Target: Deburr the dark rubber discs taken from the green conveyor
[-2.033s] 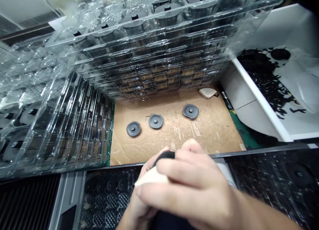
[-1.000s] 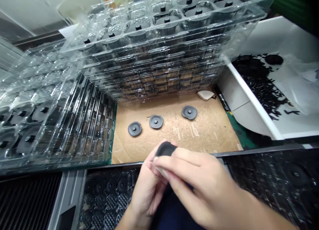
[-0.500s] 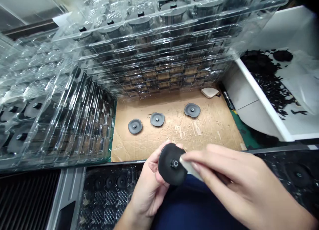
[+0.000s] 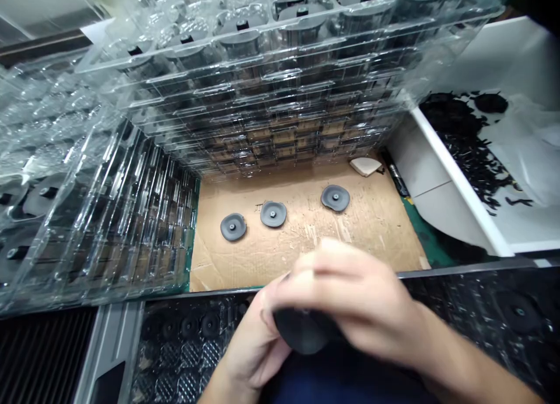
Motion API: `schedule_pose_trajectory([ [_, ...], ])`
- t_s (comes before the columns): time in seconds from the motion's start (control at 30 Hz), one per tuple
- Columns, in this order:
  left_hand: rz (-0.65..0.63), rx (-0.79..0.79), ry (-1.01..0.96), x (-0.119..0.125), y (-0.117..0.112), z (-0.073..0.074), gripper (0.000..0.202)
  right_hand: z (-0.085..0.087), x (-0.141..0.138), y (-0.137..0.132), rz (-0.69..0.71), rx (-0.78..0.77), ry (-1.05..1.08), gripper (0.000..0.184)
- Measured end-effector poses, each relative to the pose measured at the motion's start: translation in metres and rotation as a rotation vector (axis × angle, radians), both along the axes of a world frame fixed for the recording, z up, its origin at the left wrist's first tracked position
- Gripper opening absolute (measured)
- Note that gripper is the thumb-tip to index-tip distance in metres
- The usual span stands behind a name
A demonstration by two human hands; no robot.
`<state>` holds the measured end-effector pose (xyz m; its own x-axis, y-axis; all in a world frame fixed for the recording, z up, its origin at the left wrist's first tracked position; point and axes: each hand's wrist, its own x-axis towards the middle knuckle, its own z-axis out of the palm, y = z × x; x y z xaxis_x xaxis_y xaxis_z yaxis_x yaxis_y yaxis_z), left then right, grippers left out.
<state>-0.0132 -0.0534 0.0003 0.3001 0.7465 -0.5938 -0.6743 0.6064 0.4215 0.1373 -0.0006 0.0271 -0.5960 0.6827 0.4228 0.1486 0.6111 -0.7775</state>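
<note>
A round black rubber disc is pinched at its left edge by my left hand, low in the view. My right hand curls over the top of the disc, its fingers blurred and hiding the central stub. The small white cloth held there half a second ago is hidden behind these fingers. Beyond my hands lie three similar discs, a left one, a middle one and a right one. They rest stub up on a cardboard sheet.
Stacked clear plastic trays filled with discs rise behind the cardboard, with another stack at left. To the right, a white bin contains small black scraps. A folded white pad and a black marker lie near it.
My right hand has swung leftward from the disc's right side to over its top. The disc is tilted differently and sits lower. The whole view has shifted slightly.
</note>
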Motion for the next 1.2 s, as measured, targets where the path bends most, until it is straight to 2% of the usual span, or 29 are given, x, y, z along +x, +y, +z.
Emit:
schedule_pose_trajectory([
  [0.07, -0.007, 0.043, -0.095, -0.002, -0.002, -0.002, 0.042, -0.017, 0.009, 0.011, -0.194, -0.152, -0.016, 0.024],
  [0.17, 0.000, 0.080, -0.206, -0.006, -0.005, -0.003, 0.046, -0.060, 0.020, 0.023, -0.376, -0.301, -0.152, 0.020],
  [0.27, -0.008, 0.078, -0.260, -0.007, -0.006, -0.003, 0.040, -0.107, 0.021, 0.016, -0.449, -0.303, -0.195, 0.022],
  [0.33, -0.009, 0.083, -0.318, -0.007, -0.006, -0.003, 0.040, -0.125, 0.019, 0.001, -0.529, -0.293, -0.188, 0.026],
  [0.37, -0.009, 0.089, -0.345, -0.007, -0.007, -0.004, 0.041, -0.128, 0.019, -0.007, -0.565, -0.287, -0.178, 0.027],
  [0.43, -0.010, 0.099, -0.385, -0.008, -0.008, -0.005, 0.044, -0.121, 0.019, -0.023, -0.611, -0.274, -0.152, 0.027],
  [0.5, -0.016, 0.098, -0.398, -0.009, -0.010, -0.005, 0.046, -0.107, 0.022, -0.035, -0.607, -0.266, -0.140, 0.024],
  [0.57, -0.025, 0.101, -0.397, -0.009, -0.010, -0.005, 0.046, -0.094, 0.025, -0.039, -0.576, -0.270, -0.152, 0.023],
  [0.63, -0.033, 0.112, -0.399, -0.008, -0.011, -0.005, 0.046, -0.092, 0.027, -0.036, -0.577, -0.278, -0.181, 0.023],
  [0.7, -0.033, 0.121, -0.386, -0.006, -0.012, -0.004, 0.043, -0.100, 0.025, -0.026, -0.618, -0.279, -0.224, 0.024],
  [0.8, -0.016, 0.118, -0.317, -0.006, -0.015, -0.002, 0.039, -0.124, 0.016, -0.009, -0.636, -0.264, -0.288, 0.024],
  [0.9, 0.002, 0.103, -0.225, -0.008, -0.018, 0.001, 0.042, -0.143, 0.005, -0.002, -0.528, -0.220, -0.299, 0.021],
  [0.97, 0.016, 0.103, -0.171, -0.011, -0.020, 0.004, 0.047, -0.144, 0.003, -0.001, -0.452, -0.192, -0.281, 0.020],
  [1.03, 0.034, 0.114, -0.128, -0.011, -0.021, 0.005, 0.049, -0.132, 0.006, 0.001, -0.416, -0.172, -0.257, 0.017],
  [1.07, 0.042, 0.122, -0.110, -0.011, -0.021, 0.006, 0.048, -0.120, 0.008, 0.002, -0.421, -0.165, -0.241, 0.014],
  [1.2, 0.064, 0.146, -0.026, -0.004, -0.022, 0.005, 0.047, -0.051, 0.010, -0.005, -0.545, -0.103, -0.128, 0.016],
])
